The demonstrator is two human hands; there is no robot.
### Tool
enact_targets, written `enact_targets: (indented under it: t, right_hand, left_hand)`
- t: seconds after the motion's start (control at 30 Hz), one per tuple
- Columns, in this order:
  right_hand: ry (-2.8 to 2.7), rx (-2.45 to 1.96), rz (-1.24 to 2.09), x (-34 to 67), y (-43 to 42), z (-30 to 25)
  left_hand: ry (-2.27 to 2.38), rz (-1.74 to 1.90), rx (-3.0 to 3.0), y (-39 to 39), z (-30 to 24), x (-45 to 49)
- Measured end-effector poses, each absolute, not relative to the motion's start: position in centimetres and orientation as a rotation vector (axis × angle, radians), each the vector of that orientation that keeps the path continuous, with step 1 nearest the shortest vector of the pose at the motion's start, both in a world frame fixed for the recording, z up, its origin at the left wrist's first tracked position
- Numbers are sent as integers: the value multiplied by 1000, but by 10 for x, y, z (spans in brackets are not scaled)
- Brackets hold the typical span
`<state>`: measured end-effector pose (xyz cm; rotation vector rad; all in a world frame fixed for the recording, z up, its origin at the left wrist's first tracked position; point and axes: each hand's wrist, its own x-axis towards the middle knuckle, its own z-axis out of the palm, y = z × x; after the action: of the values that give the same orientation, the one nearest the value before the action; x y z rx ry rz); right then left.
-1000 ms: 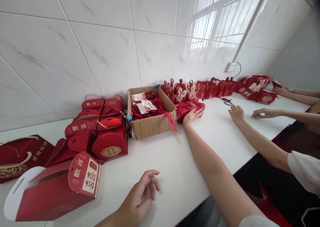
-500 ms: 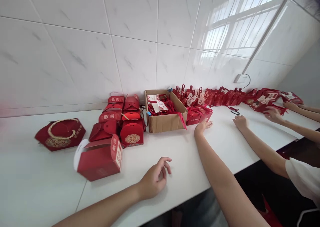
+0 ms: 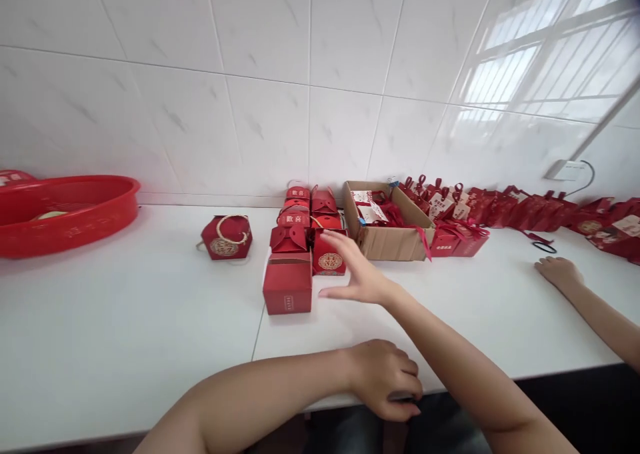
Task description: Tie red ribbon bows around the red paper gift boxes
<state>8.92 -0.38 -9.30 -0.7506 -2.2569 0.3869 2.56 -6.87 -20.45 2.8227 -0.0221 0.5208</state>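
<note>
Holding the right hand [image 3: 369, 283] spread, thumb well apart from fingers, just right of the near red box [image 3: 288, 289] on the white worktop [image 3: 165, 347] — in front of a red box with a gold emblem [image 3: 330, 262]; cannot tell whether touching either. Resting the left hand [image 3: 383, 376] at the near edge, fingers curled — cannot tell around what. Seeing a cardboard box [image 3: 395, 244] of red ribbons [image 3: 397, 215] farther right, a rope-handled box [image 3: 231, 235] farther left, a red basin [image 3: 100, 222] at far left

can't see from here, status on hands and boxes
Right hand open near red boxes. Left hand loosely curled at table edge. Cardboard box beside red boxes.
</note>
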Motion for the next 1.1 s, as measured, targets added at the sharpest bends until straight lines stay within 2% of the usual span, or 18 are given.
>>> enact_targets:
  t: [0.17, 0.33, 0.43, 0.6, 0.77, 0.9, 1.0, 1.1]
  right_hand:
    - [-2474, -898, 350, 44, -1, -100]
    - [-2443, -880, 511, 74, -7, -98]
    - [-2453, -954, 373, 107, -20, -95]
    - [-2241, -1499, -40, 139, -48, -105]
    - [-2270, -1355, -14, 149, -50, -95]
    - [-1842, -1359, -146, 188, -23, -78]
    - [-1416, -1687, -260, 227, -6, -84]
    - [-1320, -2020, -98, 249, 4, -103]
  left_hand:
    - [5, 542, 2789, -70, -203, 24]
    - [-39, 507, 2846, -71, -200, 23]
    - [-16, 531, 2853, -71, -200, 23]
    - [36, 529, 2813, -68, -200, 22]
    - [90, 518, 2764, -67, -200, 22]
    - [76, 522, 2753, -66, -201, 21]
    - [78, 512, 2733, -65, -200, 20]
    - [86, 516, 2702, -64, -199, 19]
